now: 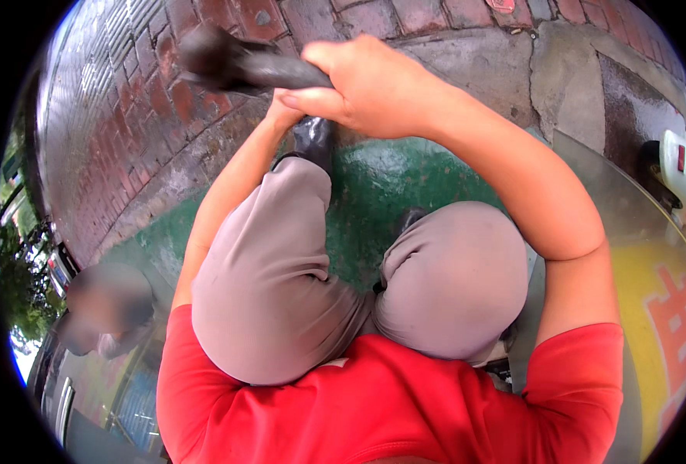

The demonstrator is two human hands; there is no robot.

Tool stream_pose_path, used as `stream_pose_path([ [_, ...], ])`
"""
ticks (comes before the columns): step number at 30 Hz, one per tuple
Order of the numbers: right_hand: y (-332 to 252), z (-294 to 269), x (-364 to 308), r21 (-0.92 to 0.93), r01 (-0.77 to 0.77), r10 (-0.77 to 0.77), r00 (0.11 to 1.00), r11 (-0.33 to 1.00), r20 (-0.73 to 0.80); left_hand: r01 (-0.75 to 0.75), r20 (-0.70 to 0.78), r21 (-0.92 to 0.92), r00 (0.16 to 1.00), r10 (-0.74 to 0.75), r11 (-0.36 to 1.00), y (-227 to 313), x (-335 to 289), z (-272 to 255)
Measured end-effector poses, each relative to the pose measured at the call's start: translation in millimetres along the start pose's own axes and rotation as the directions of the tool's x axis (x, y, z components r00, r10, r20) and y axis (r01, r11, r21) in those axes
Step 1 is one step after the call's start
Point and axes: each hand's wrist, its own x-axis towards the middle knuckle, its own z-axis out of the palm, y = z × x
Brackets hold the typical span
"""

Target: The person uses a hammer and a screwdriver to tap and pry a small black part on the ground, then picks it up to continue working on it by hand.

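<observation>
My right hand point(381, 89) is closed round the narrow shaft of a dark, club-like thing point(269, 69). Its thick, rounded end points left and is smeared by motion, so I cannot make out its exact kind. My left hand point(284, 112) comes up just below that shaft, close against my right hand. Most of its fingers are hidden there, and I cannot tell whether they grip anything. Both arms reach forward past my bent knees, over a black, shiny shoe point(314, 139).
Wet green flooring point(412, 170) lies under my feet, with grey concrete and reddish paving bricks point(153, 100) beyond. A clear curved panel and a yellow sign point(660, 309) stand at the right, near a white vehicle part point(683, 174). A blurred person point(111, 305) is at the left.
</observation>
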Motion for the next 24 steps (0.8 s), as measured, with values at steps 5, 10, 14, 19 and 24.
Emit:
stream_pose_path([
  [5,19,11,23,-0.115,-0.117,0.133,0.979,0.986,0.151,0.072,-0.086,-0.122,0.993,-0.082,0.99,14,-13,1],
  [10,48,4,8,0.001,-0.215,0.215,0.976,0.977,-0.02,0.107,-0.145,-0.48,0.969,-0.199,0.871,9,-13,-13],
  [14,94,12,-4,-0.141,-0.431,0.412,0.9,0.891,-0.145,0.079,-0.1,-0.711,0.972,-0.212,0.699,-10,-15,-30],
  [19,177,34,-35,-0.481,-0.536,0.48,0.842,0.694,-0.245,0.058,-0.174,-0.856,0.904,-0.392,0.514,-25,-23,-38],
  [24,244,55,-65,-0.642,-0.487,0.398,0.869,0.592,-0.293,0.008,-0.179,-0.924,0.874,-0.452,0.381,-53,-33,-25],
])
